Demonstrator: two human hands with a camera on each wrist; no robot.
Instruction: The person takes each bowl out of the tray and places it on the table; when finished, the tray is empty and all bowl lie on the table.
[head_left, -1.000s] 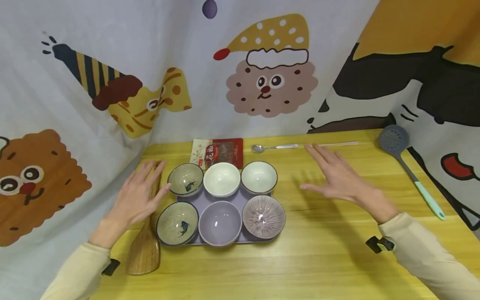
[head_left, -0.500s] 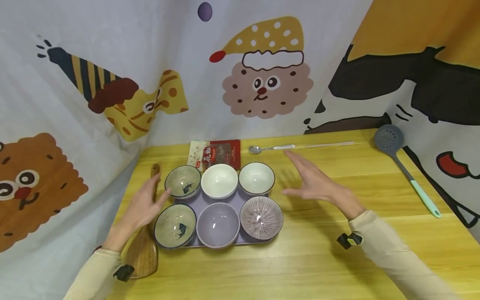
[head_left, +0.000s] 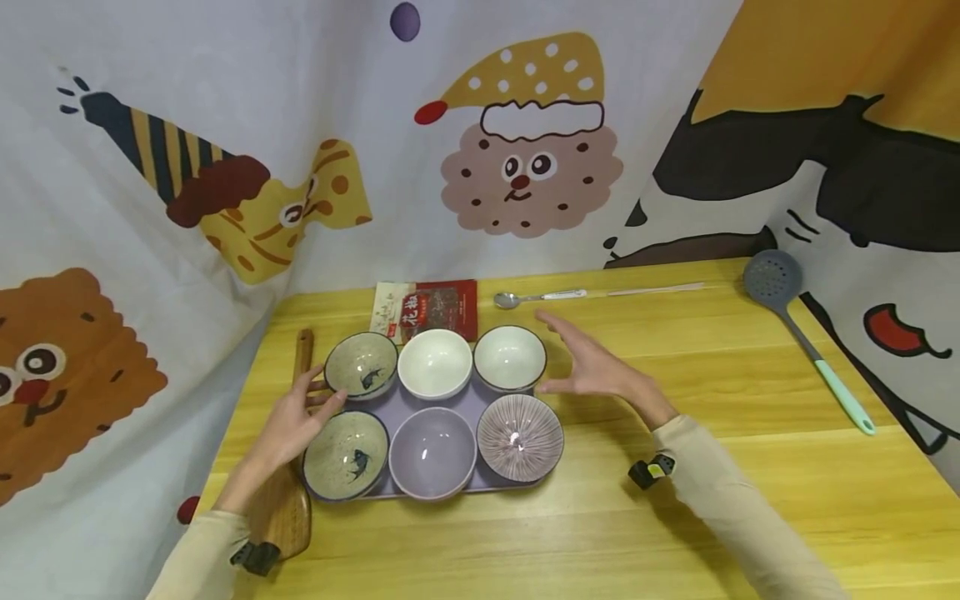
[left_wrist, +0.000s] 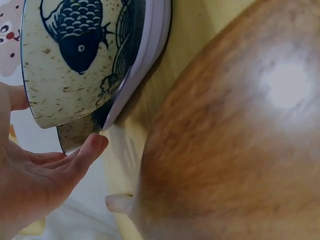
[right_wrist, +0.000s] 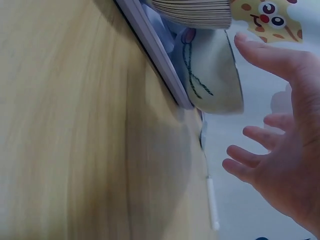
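Note:
A lavender tray (head_left: 487, 487) on the yellow table carries several bowls: two fish-patterned ones (head_left: 361, 366) (head_left: 346, 455), two white ones (head_left: 435, 363) (head_left: 510, 357), a lavender one (head_left: 431, 442) and a striped one (head_left: 520, 437). My left hand (head_left: 296, 417) lies open at the tray's left side, fingertips (left_wrist: 97, 142) at the tray rim (left_wrist: 145, 55) between the fish bowls. My right hand (head_left: 592, 367) hovers open just right of the dark-rimmed white bowl (right_wrist: 215, 75), fingers spread, holding nothing.
A wooden spatula (head_left: 288, 508) lies under my left forearm. A red packet (head_left: 431, 307) sits behind the tray, a metal spoon (head_left: 536, 297) and a thin stick (head_left: 652, 289) further back. A grey slotted spatula (head_left: 806, 333) leans at the right edge. Cartoon cloth surrounds the table.
Both hands have drawn inward toward the tray: the left came down to its left rim, the right slid left to the white bowl's side.

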